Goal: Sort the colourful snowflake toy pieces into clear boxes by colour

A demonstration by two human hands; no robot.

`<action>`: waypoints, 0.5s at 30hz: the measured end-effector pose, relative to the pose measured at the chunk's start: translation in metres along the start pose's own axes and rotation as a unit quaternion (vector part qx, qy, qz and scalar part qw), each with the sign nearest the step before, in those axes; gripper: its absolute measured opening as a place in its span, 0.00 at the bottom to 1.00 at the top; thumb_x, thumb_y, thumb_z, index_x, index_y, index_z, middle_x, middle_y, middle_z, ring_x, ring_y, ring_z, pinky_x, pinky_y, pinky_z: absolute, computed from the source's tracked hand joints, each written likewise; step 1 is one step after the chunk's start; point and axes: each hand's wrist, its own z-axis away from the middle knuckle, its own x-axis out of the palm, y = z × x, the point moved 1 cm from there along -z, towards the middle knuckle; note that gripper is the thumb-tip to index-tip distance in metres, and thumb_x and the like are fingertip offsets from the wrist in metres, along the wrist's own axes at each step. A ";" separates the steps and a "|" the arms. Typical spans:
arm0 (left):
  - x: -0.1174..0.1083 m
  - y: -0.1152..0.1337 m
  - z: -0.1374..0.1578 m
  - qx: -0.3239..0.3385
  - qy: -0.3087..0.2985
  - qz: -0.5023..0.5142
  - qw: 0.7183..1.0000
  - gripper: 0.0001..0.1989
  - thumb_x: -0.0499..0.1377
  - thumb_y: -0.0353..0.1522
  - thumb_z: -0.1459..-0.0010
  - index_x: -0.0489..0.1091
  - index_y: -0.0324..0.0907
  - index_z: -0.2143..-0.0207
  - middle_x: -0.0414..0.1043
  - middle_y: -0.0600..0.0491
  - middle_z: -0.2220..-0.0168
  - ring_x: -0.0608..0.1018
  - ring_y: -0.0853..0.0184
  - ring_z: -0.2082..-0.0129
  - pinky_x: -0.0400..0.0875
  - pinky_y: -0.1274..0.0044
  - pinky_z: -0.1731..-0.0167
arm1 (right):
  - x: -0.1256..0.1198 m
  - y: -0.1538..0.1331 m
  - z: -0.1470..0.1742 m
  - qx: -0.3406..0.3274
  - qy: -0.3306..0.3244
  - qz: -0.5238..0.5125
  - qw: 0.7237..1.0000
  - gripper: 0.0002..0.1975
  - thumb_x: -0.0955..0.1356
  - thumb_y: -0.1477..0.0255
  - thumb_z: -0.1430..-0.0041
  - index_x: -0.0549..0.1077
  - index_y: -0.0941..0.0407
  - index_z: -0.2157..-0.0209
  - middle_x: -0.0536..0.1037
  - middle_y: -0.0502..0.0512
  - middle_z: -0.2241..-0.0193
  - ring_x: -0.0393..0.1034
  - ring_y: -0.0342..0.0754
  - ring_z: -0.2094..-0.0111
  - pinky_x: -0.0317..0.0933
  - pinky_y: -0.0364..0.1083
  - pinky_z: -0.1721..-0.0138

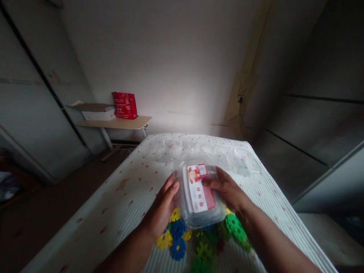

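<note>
Between my two hands is a clear plastic container (186, 216) with a red and white paper label (200, 189) on its top. My left hand (166, 206) grips its left side, thumb along the edge. On the right side my right hand (229, 189) holds it, with the thumb over the label. Below the container lie several notched plastic discs: yellow discs (164, 239), blue discs (178, 248) and green discs (236, 227). The container hides part of this pile, and the nearer discs are blurred.
Several clear plastic containers (241, 161) stand along the far part of the bed-like surface (122, 212), which has a striped, red-flecked cover. Beyond its far left corner is a small table (127, 123) with a red bag (125, 105) and a white box (98, 114).
</note>
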 end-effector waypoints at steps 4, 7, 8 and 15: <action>-0.021 0.011 0.003 -0.005 0.094 -0.010 0.995 0.27 0.58 0.40 0.48 0.61 0.45 0.45 0.74 0.48 0.54 0.76 0.57 0.56 0.72 0.69 0.61 | 0.041 0.034 -0.027 0.015 -0.031 -0.053 0.998 0.22 0.75 0.71 0.66 0.68 0.56 0.64 0.79 0.50 0.68 0.74 0.51 0.65 0.67 0.50 0.61; -0.037 0.015 0.007 -0.031 0.161 -0.016 0.986 0.28 0.62 0.38 0.52 0.64 0.42 0.48 0.77 0.50 0.61 0.79 0.59 0.64 0.73 0.73 0.67 | 0.062 0.053 -0.037 0.026 -0.043 -0.066 0.997 0.24 0.75 0.72 0.65 0.68 0.55 0.63 0.79 0.50 0.67 0.74 0.51 0.63 0.66 0.49 0.61; -0.042 0.015 0.008 -0.034 0.178 -0.012 0.983 0.29 0.63 0.37 0.54 0.65 0.42 0.48 0.77 0.51 0.63 0.79 0.60 0.67 0.72 0.74 0.68 | 0.067 0.057 -0.039 0.032 -0.044 -0.068 0.996 0.24 0.75 0.72 0.66 0.67 0.55 0.63 0.79 0.50 0.67 0.74 0.51 0.63 0.67 0.49 0.61; -0.068 0.019 0.005 -0.034 0.197 -0.009 0.980 0.28 0.66 0.34 0.57 0.67 0.39 0.51 0.78 0.51 0.66 0.79 0.62 0.70 0.71 0.76 0.71 | 0.089 0.077 -0.058 0.062 -0.021 -0.062 0.996 0.28 0.74 0.72 0.66 0.65 0.55 0.58 0.78 0.50 0.69 0.74 0.53 0.64 0.67 0.51 0.62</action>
